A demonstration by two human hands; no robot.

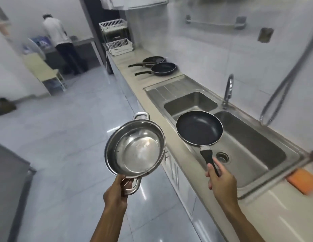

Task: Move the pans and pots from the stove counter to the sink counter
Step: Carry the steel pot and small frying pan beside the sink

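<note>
Running along the right of the view, the long pale stone counter (133,81) carries a stainless double-bowl sink (253,147) with a ribbed drainboard and a curved chrome tap (228,89). Beyond the drainboard, on the far stretch of this counter, two dark non-stick frying pans with black handles already rest: the nearer one (163,68) and, just behind it, another (153,59) with what looks like a dark utensil lying across it. That suggests part of the job is done. Two more pieces are in transit. The left hand (115,191) is closed around one loop handle of a round stainless steel pot (136,147), held out over the glossy tiled floor just beside the counter edge. The right hand (220,180) grips the black handle of a dark non-stick frying pan (199,128), which hangs above the nearer sink bowl. Both likely need setting down by the pans already placed. The stove counter is out of view, so what remains there cannot be told. An orange sponge (302,180) lies at the sink's near corner.
</note>
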